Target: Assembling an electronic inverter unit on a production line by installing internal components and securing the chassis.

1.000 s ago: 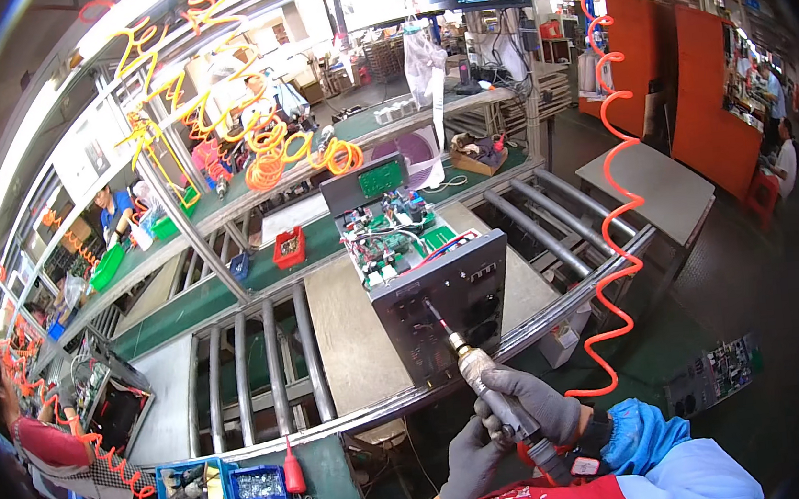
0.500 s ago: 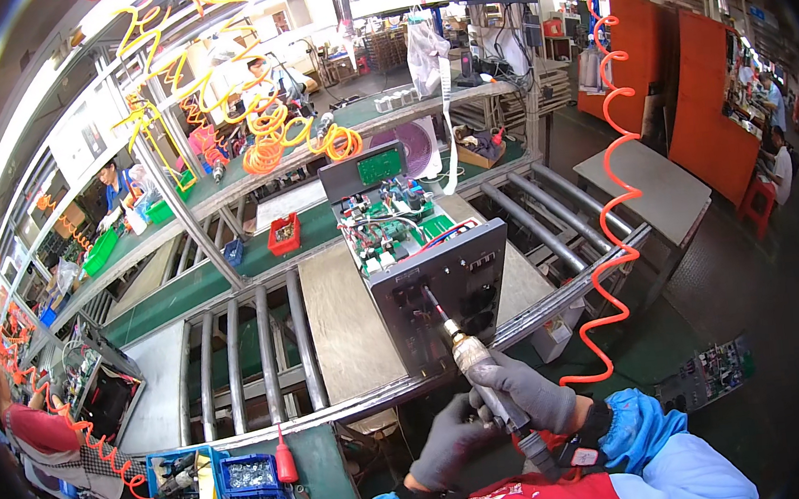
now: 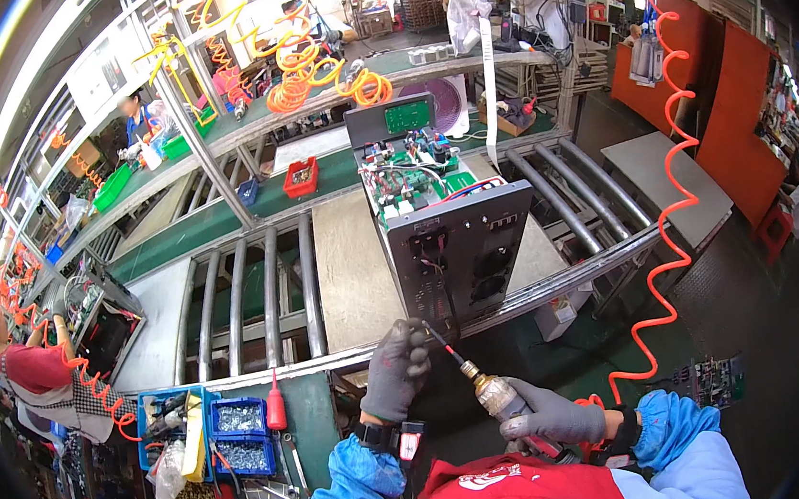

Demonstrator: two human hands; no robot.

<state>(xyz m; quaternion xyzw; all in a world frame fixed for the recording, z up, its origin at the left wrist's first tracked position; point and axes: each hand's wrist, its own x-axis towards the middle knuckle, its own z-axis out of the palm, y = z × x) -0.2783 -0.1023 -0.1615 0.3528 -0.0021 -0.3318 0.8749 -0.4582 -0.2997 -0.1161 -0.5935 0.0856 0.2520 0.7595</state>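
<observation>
Electronics chassis [image 3: 451,235], open-topped with green circuit boards exposed, sits on the roller-conveyor surface [image 3: 260,301]. Right hand [image 3: 555,417], gloved, has its fingers closed around a pneumatic screwdriver [image 3: 490,390], bit angled toward the chassis's lower front edge. Left hand [image 3: 394,370], gloved, fingers curled at the bit tip just below the chassis; whether anything is pinched cannot be told. An orange coiled hose [image 3: 667,185] hangs right of the chassis.
</observation>
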